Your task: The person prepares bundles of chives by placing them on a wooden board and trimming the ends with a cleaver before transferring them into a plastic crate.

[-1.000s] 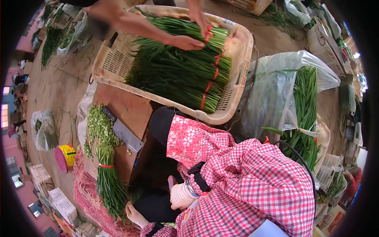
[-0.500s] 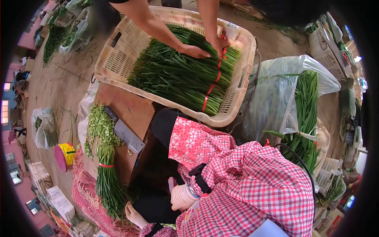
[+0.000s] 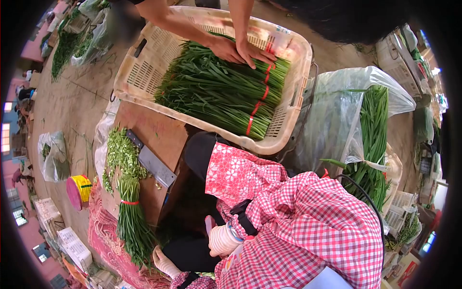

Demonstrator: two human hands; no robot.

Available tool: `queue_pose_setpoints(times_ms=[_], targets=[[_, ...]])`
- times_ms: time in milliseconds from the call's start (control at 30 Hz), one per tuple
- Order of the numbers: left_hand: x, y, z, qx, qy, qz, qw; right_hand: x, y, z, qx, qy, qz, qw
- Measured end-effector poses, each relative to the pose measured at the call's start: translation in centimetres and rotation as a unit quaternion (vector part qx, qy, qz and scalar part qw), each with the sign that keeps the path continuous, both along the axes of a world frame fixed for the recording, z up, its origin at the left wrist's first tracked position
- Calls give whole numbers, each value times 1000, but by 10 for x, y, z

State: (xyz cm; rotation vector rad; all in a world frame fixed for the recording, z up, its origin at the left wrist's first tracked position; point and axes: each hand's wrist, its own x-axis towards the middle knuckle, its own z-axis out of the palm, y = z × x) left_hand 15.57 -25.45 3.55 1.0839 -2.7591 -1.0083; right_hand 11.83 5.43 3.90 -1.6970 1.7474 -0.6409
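My left hand (image 3: 164, 263), in a pale striped covering, rests at my dark-clad knee, its fingers extended beside the leaf ends of a chive bundle (image 3: 132, 226) tied with red. Over my lap is my right hand (image 3: 223, 240), bent down, in the same covering; its fingers are mostly hidden, and a small pink thing shows beside it. The bundle's cut ends lie by chopped pieces (image 3: 118, 151) and a cleaver (image 3: 156, 166) on a brown board (image 3: 149, 127). Another person's two hands (image 3: 240, 52) press on red-tied green bundles (image 3: 216, 91) in a beige basket (image 3: 132, 79).
A clear plastic bag (image 3: 322, 111) with long green leaves (image 3: 373, 125) stands at the right. A yellow and pink roll (image 3: 79, 191) and a small plastic bag (image 3: 54, 156) sit on the floor at the left. Dark hair of the other person shows at the top.
The other person's hands set the top bundle into the basket beside the others, released it and now lie flat together over it. The basket shifted slightly right and down. My hands look unchanged.
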Motion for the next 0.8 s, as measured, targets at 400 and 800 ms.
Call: queue_pose_setpoints(times_ms=[400,800], targets=[[-1,-4,-3,17,6,7,1000,7,-4,-17,-64,-23,-13,998],[-2,4,3,2,-2,-5,1000,13,-6,-20,-70,26,-22,997]])
